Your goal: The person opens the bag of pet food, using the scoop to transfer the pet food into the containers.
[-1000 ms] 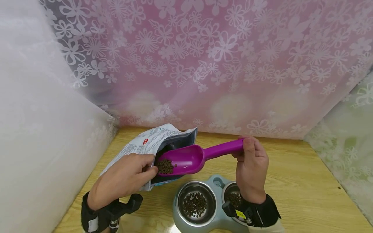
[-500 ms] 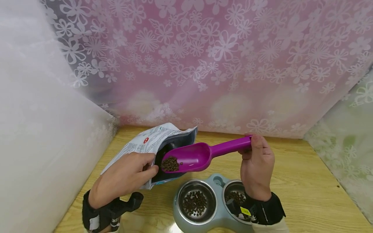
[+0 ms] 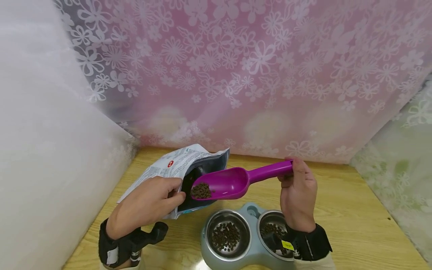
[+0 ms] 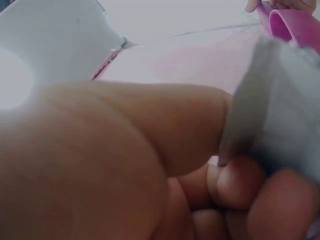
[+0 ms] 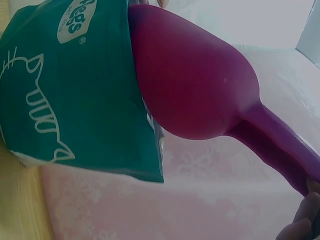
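My left hand [image 3: 150, 202] pinches the near edge of a pet food bag [image 3: 162, 165], its mouth gaping toward the right. In the right wrist view the bag's green side [image 5: 85, 105] shows a white cat outline. My right hand [image 3: 298, 197] grips the handle end of a purple scoop [image 3: 233, 183]. The scoop's front lies at the bag's mouth, with a small heap of brown kibble [image 3: 201, 191] near its tip. In the left wrist view, thumb and fingers [image 4: 240, 182] hold the bag's edge, and part of the scoop [image 4: 297, 30] shows behind it.
A pale blue double feeder [image 3: 251, 225] stands on the wooden table [image 3: 354, 217] in front. Its left steel bowl [image 3: 210, 245] and right steel bowl [image 3: 266, 215] both hold kibble; my right wrist partly covers the right one. Flowered pink sheeting [image 3: 236, 75] hangs behind.
The scoop and right hand have shifted a little to the right, drawing the scoop's tip partly out of the bag. The left hand keeps its hold on the bag.
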The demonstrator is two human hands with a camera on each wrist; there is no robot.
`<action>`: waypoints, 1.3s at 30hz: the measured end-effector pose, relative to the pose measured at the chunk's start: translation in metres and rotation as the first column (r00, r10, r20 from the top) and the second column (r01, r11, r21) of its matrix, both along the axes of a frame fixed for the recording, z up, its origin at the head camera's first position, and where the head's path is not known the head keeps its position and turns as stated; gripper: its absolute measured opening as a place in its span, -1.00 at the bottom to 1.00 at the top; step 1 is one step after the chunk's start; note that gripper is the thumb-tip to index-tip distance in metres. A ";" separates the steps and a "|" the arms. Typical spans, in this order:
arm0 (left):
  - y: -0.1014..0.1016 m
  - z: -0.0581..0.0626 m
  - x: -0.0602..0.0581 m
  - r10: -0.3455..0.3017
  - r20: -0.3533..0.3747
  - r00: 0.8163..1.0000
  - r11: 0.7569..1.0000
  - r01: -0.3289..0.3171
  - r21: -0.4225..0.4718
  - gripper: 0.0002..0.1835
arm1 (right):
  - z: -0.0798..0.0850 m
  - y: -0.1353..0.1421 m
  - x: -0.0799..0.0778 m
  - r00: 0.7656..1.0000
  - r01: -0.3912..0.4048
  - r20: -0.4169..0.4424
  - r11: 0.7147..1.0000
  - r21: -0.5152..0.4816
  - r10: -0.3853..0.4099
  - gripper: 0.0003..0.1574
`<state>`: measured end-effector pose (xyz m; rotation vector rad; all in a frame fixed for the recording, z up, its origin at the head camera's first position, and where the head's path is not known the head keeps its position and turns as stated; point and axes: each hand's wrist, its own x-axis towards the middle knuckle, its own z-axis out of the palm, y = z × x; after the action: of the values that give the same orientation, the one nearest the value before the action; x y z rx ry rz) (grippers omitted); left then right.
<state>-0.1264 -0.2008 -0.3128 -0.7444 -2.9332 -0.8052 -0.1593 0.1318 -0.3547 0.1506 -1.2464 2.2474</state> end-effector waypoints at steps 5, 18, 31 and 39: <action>0.000 -0.001 0.001 0.005 0.001 1.000 1.000 -0.005 0.005 -0.62 | 0.001 0.012 0.000 1.000 0.013 0.022 1.000 0.003 -0.013 -0.61; -0.001 -0.001 0.002 0.000 0.028 1.000 1.000 0.000 0.001 -0.62 | 0.014 0.039 0.011 0.999 0.027 -0.028 0.999 -0.026 -0.027 -0.62; 0.002 0.002 0.001 -0.015 0.012 1.000 1.000 0.015 -0.003 -0.62 | 0.003 0.134 0.036 0.988 -0.063 -0.153 0.966 -0.252 0.025 -0.68; 0.004 0.001 0.000 -0.023 0.015 1.000 1.000 0.023 -0.018 -0.62 | -0.020 0.191 0.060 0.982 0.186 0.002 0.967 -0.172 -0.188 -0.66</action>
<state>-0.1264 -0.1967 -0.3123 -0.7784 -2.9540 -0.7903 -0.0989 0.3230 -0.3745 -0.0157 -1.0090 2.1717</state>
